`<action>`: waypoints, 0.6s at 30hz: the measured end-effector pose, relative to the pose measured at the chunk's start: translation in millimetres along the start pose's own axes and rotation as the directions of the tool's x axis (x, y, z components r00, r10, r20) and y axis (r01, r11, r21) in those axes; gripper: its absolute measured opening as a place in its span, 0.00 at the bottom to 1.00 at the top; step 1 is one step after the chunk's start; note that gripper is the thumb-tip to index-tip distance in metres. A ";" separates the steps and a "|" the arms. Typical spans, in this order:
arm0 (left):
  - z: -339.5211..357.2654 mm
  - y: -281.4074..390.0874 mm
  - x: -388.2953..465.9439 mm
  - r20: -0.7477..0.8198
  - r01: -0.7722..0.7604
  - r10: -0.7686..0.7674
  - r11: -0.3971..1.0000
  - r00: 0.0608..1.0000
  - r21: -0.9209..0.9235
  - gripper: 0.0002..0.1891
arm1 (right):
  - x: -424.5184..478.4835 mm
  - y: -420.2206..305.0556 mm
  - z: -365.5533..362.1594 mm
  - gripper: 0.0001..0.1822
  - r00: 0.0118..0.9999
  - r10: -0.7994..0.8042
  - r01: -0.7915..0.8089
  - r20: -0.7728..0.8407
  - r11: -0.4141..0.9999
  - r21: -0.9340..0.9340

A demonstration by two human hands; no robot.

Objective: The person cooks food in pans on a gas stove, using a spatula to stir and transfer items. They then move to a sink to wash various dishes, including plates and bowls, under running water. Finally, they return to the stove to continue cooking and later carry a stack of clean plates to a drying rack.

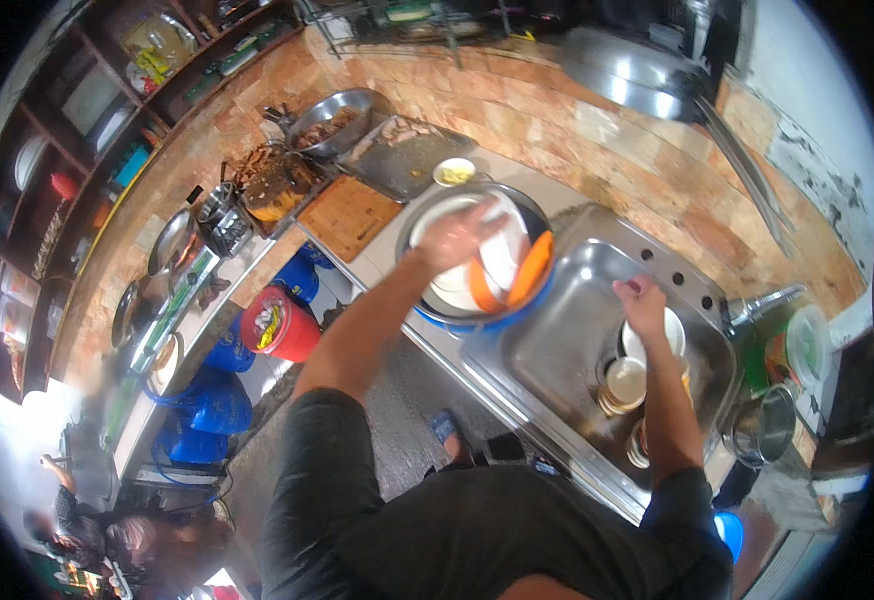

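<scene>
A large metal basin (428,306) on the counter holds white plates (452,289) and orange dishes (533,264). My left hand (455,236), slightly blurred, is over the plates with its fingers apart. A white dish (502,251) leans just beside its fingertips. Over the stainless steel sink (549,330), my right hand (641,300) is curled; whether anything small is inside it cannot be seen. Below that hand are a white bowl (675,330) and stacked cups or small bowls (626,381). My right forearm hides part of these dishes.
A faucet (763,306), a plastic tub (808,345) and a metal pot (763,427) stand right of the sink. Leftward are a small bowl (455,172), cutting board (350,216) and metal tray (407,161). A red bucket (290,334) is below; another person (84,525) is at lower left.
</scene>
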State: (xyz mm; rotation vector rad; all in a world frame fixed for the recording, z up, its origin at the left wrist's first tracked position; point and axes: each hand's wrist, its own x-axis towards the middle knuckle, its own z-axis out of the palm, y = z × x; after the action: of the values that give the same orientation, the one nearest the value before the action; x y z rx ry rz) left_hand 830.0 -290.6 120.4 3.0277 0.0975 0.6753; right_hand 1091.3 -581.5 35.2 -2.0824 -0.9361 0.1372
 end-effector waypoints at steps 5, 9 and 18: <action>8.1 24.5 27.4 0.225 0.019 0.012 0.990 0.974 -0.138 0.33 | -13.7 -123.3 57.6 0.24 0.989 0.134 -0.147 0.062 0.888 0.435; 18.0 16.3 42.4 0.222 0.216 -0.135 0.891 0.966 -0.398 0.26 | -20.7 -160.4 92.7 0.28 0.997 0.037 -0.022 -0.070 0.979 0.202; 10.5 32.3 91.7 0.461 0.630 -0.512 0.763 0.725 -0.142 0.34 | -38.5 -182.8 111.9 0.28 0.973 0.184 -0.136 -0.140 0.945 0.297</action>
State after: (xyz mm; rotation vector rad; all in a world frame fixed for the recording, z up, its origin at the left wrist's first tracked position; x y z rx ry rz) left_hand 919.0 -316.8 151.4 2.5417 0.8155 0.0040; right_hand 914.4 -465.4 87.0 -1.8656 -0.6052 0.1705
